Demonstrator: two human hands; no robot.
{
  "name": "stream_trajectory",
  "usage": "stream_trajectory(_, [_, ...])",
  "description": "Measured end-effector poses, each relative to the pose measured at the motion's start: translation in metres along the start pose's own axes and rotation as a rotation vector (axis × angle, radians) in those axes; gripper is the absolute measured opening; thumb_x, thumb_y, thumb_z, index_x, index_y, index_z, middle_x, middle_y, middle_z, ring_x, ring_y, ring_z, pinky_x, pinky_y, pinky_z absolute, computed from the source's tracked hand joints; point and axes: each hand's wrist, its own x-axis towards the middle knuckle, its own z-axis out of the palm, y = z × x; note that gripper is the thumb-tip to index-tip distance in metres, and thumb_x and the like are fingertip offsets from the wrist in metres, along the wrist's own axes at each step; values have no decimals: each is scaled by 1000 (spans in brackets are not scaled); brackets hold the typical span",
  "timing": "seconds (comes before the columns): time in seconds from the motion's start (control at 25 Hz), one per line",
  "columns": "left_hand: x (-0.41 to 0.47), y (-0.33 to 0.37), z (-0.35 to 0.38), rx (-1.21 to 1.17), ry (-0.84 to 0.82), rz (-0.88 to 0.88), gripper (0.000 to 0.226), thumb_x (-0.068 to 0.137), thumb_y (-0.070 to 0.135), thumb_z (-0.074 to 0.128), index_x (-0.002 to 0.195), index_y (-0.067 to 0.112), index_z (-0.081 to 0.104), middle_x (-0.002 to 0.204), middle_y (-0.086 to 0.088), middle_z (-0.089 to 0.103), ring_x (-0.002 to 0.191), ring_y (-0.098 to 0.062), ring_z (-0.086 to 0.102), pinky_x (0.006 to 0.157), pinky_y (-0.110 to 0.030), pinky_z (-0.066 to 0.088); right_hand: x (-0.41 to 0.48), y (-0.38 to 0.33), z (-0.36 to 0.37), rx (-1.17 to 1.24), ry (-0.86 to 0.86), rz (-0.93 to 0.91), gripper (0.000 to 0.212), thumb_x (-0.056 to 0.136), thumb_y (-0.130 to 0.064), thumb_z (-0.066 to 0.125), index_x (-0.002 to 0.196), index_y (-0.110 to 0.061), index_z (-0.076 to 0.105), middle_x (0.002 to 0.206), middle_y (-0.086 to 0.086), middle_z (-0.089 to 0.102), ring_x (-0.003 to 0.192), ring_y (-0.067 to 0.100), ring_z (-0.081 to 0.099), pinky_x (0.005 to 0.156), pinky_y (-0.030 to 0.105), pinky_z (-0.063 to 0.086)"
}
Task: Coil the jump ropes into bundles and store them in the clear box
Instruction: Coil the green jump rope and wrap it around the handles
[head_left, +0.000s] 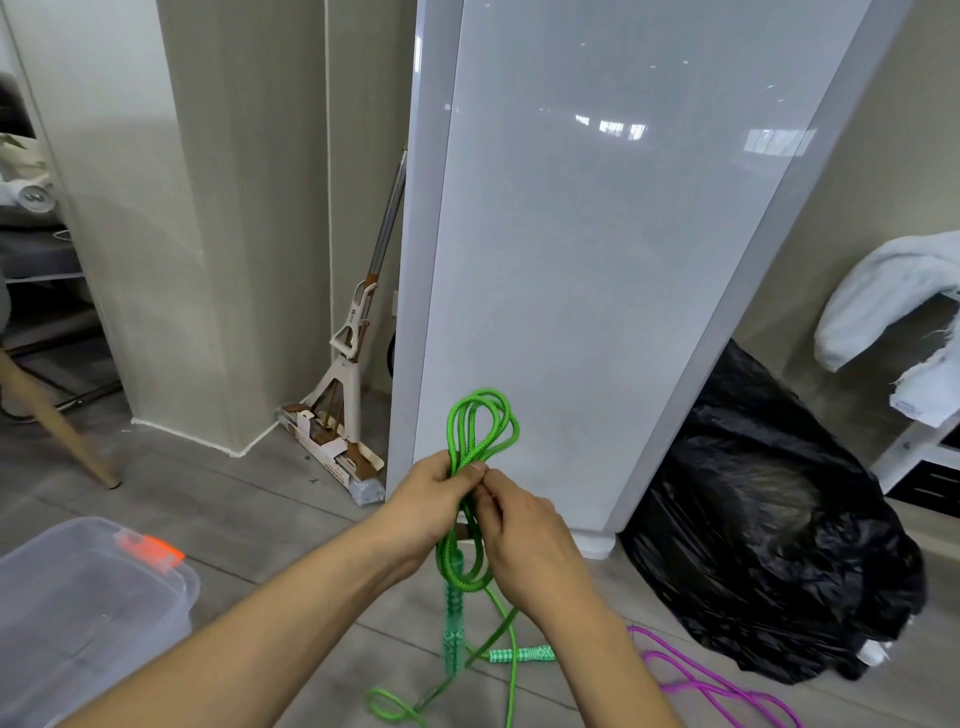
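A green jump rope (480, 421) is gathered into loops that stick up above my hands in the middle of the view. My left hand (431, 501) grips the bundle at its middle. My right hand (524, 535) pinches a strand right beside it. More green loops hang below the hands. One patterned green handle (452, 629) dangles down and another (519, 653) lies on the floor, with loose green rope trailing at the bottom. A purple jump rope (722, 686) lies on the floor at lower right. The clear box (98, 613) with an orange latch sits at lower left.
A tall white cabinet (597, 260) stands straight ahead. A mop (348, 364) leans in the corner to its left. A full black rubbish bag (769, 519) sits on the right, with a white cloth (893, 301) over a rack beyond it. A wooden chair leg (57, 426) stands at left.
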Motion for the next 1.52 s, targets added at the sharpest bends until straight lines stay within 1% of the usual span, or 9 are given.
stream_trajectory(0.12, [6, 10, -6, -103, 134, 66, 18, 104, 10, 45, 89, 7, 55, 78, -9, 66, 68, -21, 68, 63, -37, 59, 4, -3, -2, -14, -5, 20, 22, 104, -39, 38, 107, -28, 57, 97, 6, 71, 94, 34, 62, 78, 44, 50])
stream_trajectory(0.24, [20, 24, -29, -350, 244, 99, 16, 105, 10, 41, 91, 5, 48, 67, -5, 54, 52, -22, 65, 63, -42, 60, 5, 3, -4, 31, -107, 26, 26, 105, -38, 40, 87, -25, 53, 70, -5, 59, 70, 21, 56, 66, 39, 45])
stream_trajectory(0.36, [28, 28, -48, -467, 315, 99, 21, 104, 9, 40, 84, 10, 46, 59, -1, 43, 41, -15, 45, 46, -29, 52, 4, 6, -6, 264, -348, 51, 30, 105, -31, 44, 82, -22, 60, 48, -12, 45, 47, 9, 40, 52, 28, 32])
stream_trajectory(0.52, [40, 30, -69, -397, 503, 174, 17, 103, 8, 39, 87, 14, 42, 62, 0, 39, 37, -10, 32, 40, -20, 35, 2, 18, -17, 382, -561, 171, 32, 105, -26, 44, 92, -7, 66, 55, 3, 38, 45, 16, 26, 44, 24, 24])
stream_trajectory(0.64, [48, 29, -88, -215, 621, 257, 8, 102, 11, 39, 94, 12, 40, 67, -1, 41, 38, -10, 31, 38, -21, 34, 1, 32, -33, 267, -520, 260, 29, 103, -22, 47, 88, -9, 68, 57, 3, 44, 42, 12, 32, 44, 22, 29])
stream_trajectory(0.8, [41, 22, -75, 34, 424, 243, 16, 104, 14, 42, 88, 15, 44, 69, -2, 46, 39, -13, 41, 46, -27, 40, 7, 38, -40, 61, -119, 189, 27, 102, -33, 48, 82, -25, 63, 58, -6, 50, 52, 13, 43, 53, 27, 36])
stream_trajectory(1.12, [1, 12, -21, 270, -164, 157, 16, 104, 17, 48, 113, 3, 50, 102, -13, 71, 88, -30, 74, 79, -51, 60, 7, 16, -22, 57, -9, 60, 20, 103, -36, 48, 90, -27, 61, 61, -21, 59, 59, 0, 51, 54, 21, 34])
stream_trajectory(1.32, [-5, 9, -15, 470, -226, 183, 15, 104, 16, 46, 113, 8, 54, 97, -7, 73, 80, -27, 75, 78, -53, 58, 6, 16, -20, 109, 46, 73, 22, 103, -39, 47, 98, -26, 64, 89, -10, 73, 84, 11, 65, 73, 33, 52])
stream_trajectory(1.52, [-5, 17, -26, 720, -287, 157, 18, 103, 23, 47, 97, 8, 55, 78, -3, 63, 65, -19, 63, 71, -49, 55, 7, 19, -17, 11, 56, 89, 22, 98, -42, 55, 93, -23, 65, 74, -7, 62, 71, 14, 55, 62, 34, 43])
